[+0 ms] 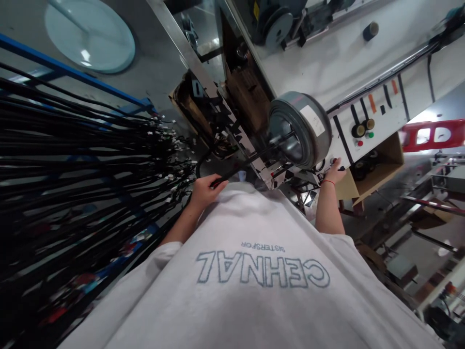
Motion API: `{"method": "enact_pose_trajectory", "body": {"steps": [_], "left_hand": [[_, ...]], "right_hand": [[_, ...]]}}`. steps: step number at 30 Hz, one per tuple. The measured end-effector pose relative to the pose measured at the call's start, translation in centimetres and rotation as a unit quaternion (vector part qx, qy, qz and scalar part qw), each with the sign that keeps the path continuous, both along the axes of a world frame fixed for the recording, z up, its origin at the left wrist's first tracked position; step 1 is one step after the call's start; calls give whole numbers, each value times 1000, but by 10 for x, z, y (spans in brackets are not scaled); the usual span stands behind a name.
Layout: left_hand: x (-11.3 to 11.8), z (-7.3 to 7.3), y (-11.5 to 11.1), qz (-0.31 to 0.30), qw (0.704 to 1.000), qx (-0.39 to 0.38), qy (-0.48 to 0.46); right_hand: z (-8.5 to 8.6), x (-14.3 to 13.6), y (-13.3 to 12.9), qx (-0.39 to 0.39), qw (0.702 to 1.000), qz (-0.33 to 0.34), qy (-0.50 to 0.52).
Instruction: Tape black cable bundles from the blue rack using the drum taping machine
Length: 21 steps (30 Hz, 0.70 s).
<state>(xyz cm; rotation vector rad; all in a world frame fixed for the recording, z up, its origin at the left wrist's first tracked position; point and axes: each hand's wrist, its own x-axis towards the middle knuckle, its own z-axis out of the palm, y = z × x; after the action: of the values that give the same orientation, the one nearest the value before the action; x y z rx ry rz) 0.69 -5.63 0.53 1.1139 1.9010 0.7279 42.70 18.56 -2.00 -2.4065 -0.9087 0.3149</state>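
Observation:
My left hand [208,191] is closed around a black cable [238,169] in front of my white shirt. The cable runs up to the right toward a round grey metal drum [321,104] with a white label. My right hand [334,173] reaches to the lower edge of a white machine panel [354,114]. Its fingers are apart and touch the panel beside a small dark knob or button, partly covered by the fingertips. To the left of my left hand hang many long black cables [109,145] with small white connectors at their ends.
A blue rack frame [65,65] carries the hanging cables. Below the panel stands an open cardboard box [385,167] with dark coils inside. A red button [360,143] and a green button [371,135] sit on the panel. A red plastic stool [410,138] is at far right.

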Motion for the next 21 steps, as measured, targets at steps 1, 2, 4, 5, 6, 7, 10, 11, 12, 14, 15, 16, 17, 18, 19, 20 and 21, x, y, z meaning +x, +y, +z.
{"method": "enact_pose_trajectory", "body": {"steps": [1, 2, 4, 5, 6, 7, 10, 11, 12, 14, 15, 16, 17, 18, 19, 20, 21], "left_hand": [[2, 0, 4, -1, 1000, 8, 1], [5, 0, 8, -4, 1000, 15, 1], [9, 1, 17, -15, 1000, 27, -4], [10, 1, 22, -24, 999, 32, -8], [12, 2, 28, -33, 999, 35, -13], [14, 2, 33, -39, 998, 36, -19], [20, 4, 51, -28, 998, 31, -40], [23, 4, 56, -21, 998, 29, -49], [26, 5, 62, -15, 998, 30, -60], [33, 6, 72, -14, 996, 39, -80], [36, 7, 76, -18, 995, 46, -88], [40, 8, 80, -22, 994, 51, -97], [43, 9, 83, -30, 992, 54, -107], [45, 8, 86, -39, 990, 56, -122], [46, 6, 87, -50, 987, 60, -142], [45, 3, 88, -63, 982, 66, -165], [43, -3, 88, -80, 977, 73, -184]], "right_hand": [[-1, 0, 0, 3, 1000, -3, -6], [-1, -1, 0, 5, 1000, -6, -6], [-1, -3, 0, 9, 1000, -14, 3], [-1, -4, 0, 12, 1000, -18, 9], [0, -5, 0, 14, 1000, -21, 14], [1, -6, 0, 16, 999, -24, 17], [2, -7, 1, 16, 999, -28, 12], [2, -7, 2, 15, 999, -28, 10], [1, -6, 2, 15, 999, -29, 10], [-1, -4, 3, 14, 999, -30, 11], [-2, -3, 3, 12, 999, -31, 10], [-3, -2, 4, 10, 999, -31, 8], [-3, -2, 4, 8, 1000, -29, 6], [-3, -1, 4, 7, 1000, -26, 5], [-3, -2, 4, 6, 1000, -23, 6], [-2, -2, 4, 3, 1000, -22, 7], [-1, -3, 4, 0, 1000, -23, 8]]}}
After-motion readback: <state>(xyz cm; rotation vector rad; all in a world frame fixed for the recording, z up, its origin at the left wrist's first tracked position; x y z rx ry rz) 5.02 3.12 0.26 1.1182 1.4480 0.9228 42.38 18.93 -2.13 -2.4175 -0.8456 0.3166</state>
